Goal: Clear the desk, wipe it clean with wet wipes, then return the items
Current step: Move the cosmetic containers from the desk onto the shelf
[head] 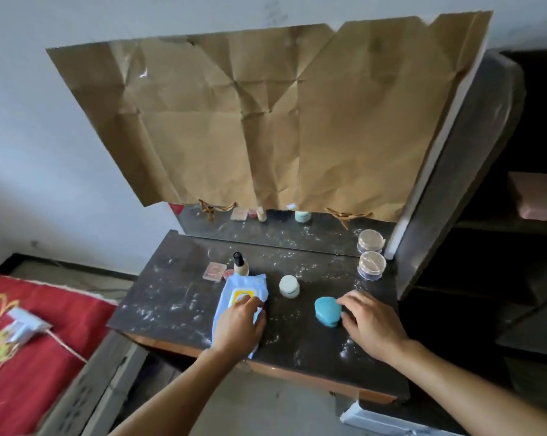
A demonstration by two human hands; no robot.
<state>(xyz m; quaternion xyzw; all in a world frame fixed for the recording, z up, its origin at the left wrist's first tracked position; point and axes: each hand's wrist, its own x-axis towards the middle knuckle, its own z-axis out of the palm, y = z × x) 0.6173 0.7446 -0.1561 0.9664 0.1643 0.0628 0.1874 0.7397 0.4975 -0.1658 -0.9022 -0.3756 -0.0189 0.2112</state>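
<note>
Nearest the camera, two bare forearms are reaching up from the lower edge onto the dark, white-dusted table (pixel 177 297). The left hand (pixel 238 327) is lying palm down on the pale blue soft pack of wet wipes (pixel 231 297), fingertips pressing at its yellow-framed lid flap; the fingers are curled loosely on the pack rather than closed around it. The pack is lying flat at the front middle of the table, its near end reaching the table's front edge. The right hand (pixel 368 324) is resting spread beside the turquoise rounded plastic case (pixel 327 310), thumb and forefinger touching its right side, not clasped around it.

Just behind the pack, a cream bottle with a black cap (pixel 240 265) is standing upright, with a small pink flat compact (pixel 214 271) lying to its left. A white round jar (pixel 289 286) is sitting between the pack and the turquoise case, farther back. At the table's right rear corner, a clear round lidded pot (pixel 371 265) is standing against the mirror (pixel 266 231), which is mostly covered by creased brown paper (pixel 266 121). A red patterned bed cover (pixel 30 357) is lying to the left.
</note>
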